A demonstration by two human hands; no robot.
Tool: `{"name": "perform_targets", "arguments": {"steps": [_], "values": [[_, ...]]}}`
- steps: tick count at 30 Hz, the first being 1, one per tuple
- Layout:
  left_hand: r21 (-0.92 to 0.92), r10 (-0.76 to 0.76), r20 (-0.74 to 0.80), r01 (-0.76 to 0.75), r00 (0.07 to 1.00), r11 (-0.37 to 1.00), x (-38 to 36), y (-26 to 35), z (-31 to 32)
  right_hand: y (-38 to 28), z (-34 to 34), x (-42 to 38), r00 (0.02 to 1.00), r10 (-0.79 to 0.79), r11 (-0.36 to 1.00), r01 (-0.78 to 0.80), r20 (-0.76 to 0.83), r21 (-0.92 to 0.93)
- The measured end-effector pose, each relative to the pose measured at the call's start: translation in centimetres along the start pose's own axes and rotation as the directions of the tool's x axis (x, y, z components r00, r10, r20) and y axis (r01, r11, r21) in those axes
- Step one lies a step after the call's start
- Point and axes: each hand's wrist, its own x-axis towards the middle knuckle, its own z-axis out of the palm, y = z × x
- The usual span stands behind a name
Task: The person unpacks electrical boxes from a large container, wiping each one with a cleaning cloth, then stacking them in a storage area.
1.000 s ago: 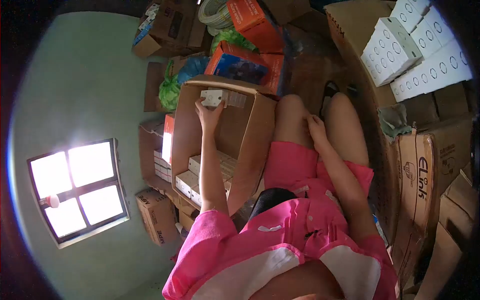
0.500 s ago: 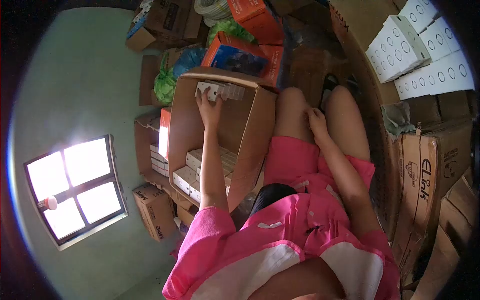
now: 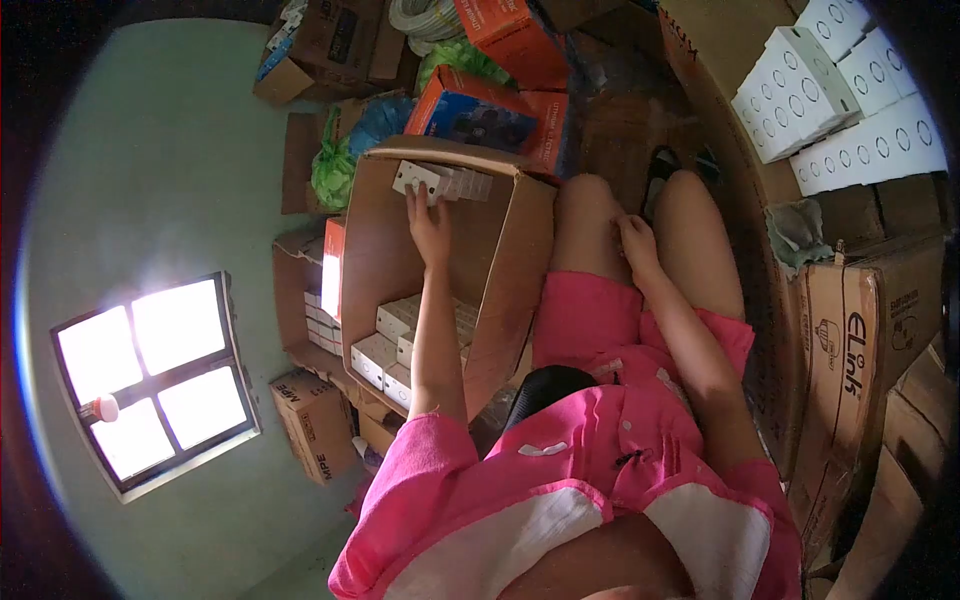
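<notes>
My left hand (image 3: 430, 228) reaches into a large open cardboard carton (image 3: 525, 250). Its fingers are apart at the lower edge of a white rectangular block (image 3: 412, 178) with small dark holes, perhaps an electrical box. Clear plastic pieces (image 3: 465, 185) stand in a row beside that block. More white boxes (image 3: 375, 355) are stacked at the near end of the carton, partly hidden by my left forearm. My right hand (image 3: 636, 245) rests between my thighs with its fingers curled; nothing shows in it.
White boxes with round marks (image 3: 795, 95) are piled at the upper right, above an ELink carton (image 3: 845, 350). Orange-and-blue boxes (image 3: 475, 115) and green plastic bags (image 3: 335, 175) lie beyond the open carton. An MPE carton (image 3: 312, 425) sits by the wall at left.
My left hand has slid back slightly from the top of the white block to its lower edge, the fingers loosening. My right hand stays on my thigh. The view has shifted slightly.
</notes>
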Motion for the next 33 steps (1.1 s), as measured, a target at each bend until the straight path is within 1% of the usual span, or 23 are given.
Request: {"name": "perform_targets", "arguments": {"steps": [1, 3, 6, 9, 10, 12, 14, 15, 16, 17, 18, 20, 21, 24, 27, 28, 30, 31, 32, 33], "values": [[-0.015, -0.032, -0.017, 0.032, 0.999, 0.999, -0.2, 0.4, 0.2, 0.5, 0.1, 0.4, 1.0, -0.027, 1.0, 0.026, -0.01, -0.016], [-0.048, -0.096, -0.047, 0.094, 0.994, 0.994, -0.6, 1.4, 0.8, 1.0, 0.0, 0.8, 1.0, -0.023, 1.0, 0.023, 0.001, -0.002], [-0.025, -0.03, -0.128, 0.027, 0.991, 0.999, -0.1, 0.9, 1.9, 0.7, -0.2, 0.4, 1.0, -0.024, 1.0, 0.024, 0.013, 0.0], [-0.03, -0.103, -0.048, 0.102, 0.993, 0.994, 0.4, 1.6, 1.8, -0.1, -0.3, -0.2, 0.999, 0.01, 1.0, -0.011, 0.037, 0.028], [-0.01, -0.112, -0.043, 0.112, 0.993, 0.994, 0.4, 1.8, 1.6, -0.2, -0.3, -0.3, 0.998, 0.029, 0.999, -0.031, 0.048, 0.043], [0.03, -0.126, -0.033, 0.127, 0.991, 0.991, 0.5, 2.0, 1.5, 0.5, -0.2, 0.2, 0.999, -0.036, 0.999, 0.036, 0.015, 0.0], [-0.249, -0.335, -0.103, 0.302, 0.936, 0.92, 0.0, 0.4, 3.5, 1.0, 0.0, 0.7, 0.997, -0.077, 0.997, 0.077, 0.006, -0.013], [-0.388, -0.438, -0.113, 0.367, 0.892, 0.846, 0.2, 0.8, 3.8, 1.1, 0.0, 0.8, 0.996, -0.084, 0.996, 0.084, 0.012, -0.005], [-0.462, -0.593, 0.014, 0.531, 0.805, 0.711, 0.6, 1.1, 3.9, 1.1, 0.0, 0.8, 0.996, -0.091, 0.996, 0.091, 0.017, 0.003], [-0.503, -0.713, 0.153, 0.675, 0.684, 0.54, 0.9, 1.2, 4.0, 1.3, -0.2, 0.8, 0.996, -0.087, 0.996, 0.087, 0.021, 0.011], [-0.51, -0.793, 0.294, 0.789, 0.534, 0.342, 1.1, 1.7, 3.8, 0.9, -0.2, 0.4, 0.996, -0.083, 0.996, 0.082, 0.027, 0.017], [-0.681, -0.684, 0.489, 0.727, 0.542, 0.09, 1.9, 2.1, 3.8, 0.5, -0.2, 0.1, 0.998, -0.058, 0.998, 0.057, 0.031, 0.024], [-0.727, -0.606, 0.568, 0.684, 0.556, -0.053, 2.2, 2.0, 4.0, 0.3, -0.2, 0.1, 0.999, -0.036, 0.999, 0.035, 0.028, 0.026], [-0.744, -0.594, 0.615, 0.631, 0.518, -0.219, 3.6, 1.4, 4.0, -0.3, -0.2, -0.4, 0.999, 0.001, 1.0, -0.002, 0.036, 0.027], [-0.759, -0.597, 0.612, 0.598, 0.52, -0.257, 3.8, 1.4, 3.9, -0.5, 0.0, -0.5, 0.999, 0.0, 0.998, -0.002, 0.032, 0.055], [-0.778, -0.581, 0.586, 0.593, 0.564, -0.209, 3.6, 0.9, 4.0, -0.5, 0.0, -0.6, 1.0, -0.003, 0.998, 0.002, 0.026, 0.07], [-0.811, -0.533, 0.536, 0.574, 0.654, -0.112, 3.1, -0.7, 4.2, 0.3, 0.0, -0.1, 0.999, -0.039, 0.999, 0.039, 0.007, 0.015], [-0.812, -0.685, 0.418, 0.584, 0.597, 0.014, 3.4, -1.8, 4.1, 0.6, 0.1, 0.2, 0.998, -0.061, 0.998, 0.061, -0.01, -0.009], [-0.787, -0.799, 0.272, 0.602, 0.537, 0.136, 3.8, -2.1, 3.8, 1.2, 0.2, 0.7, 0.998, -0.057, 0.998, 0.057, 0.0, -0.017], [-0.721, -0.778, -0.044, 0.519, 0.627, 0.459, 4.4, 1.9, 2.4, 1.9, 0.4, 1.2, 0.999, -0.052, 0.998, 0.052, 0.004, -0.024]]}}
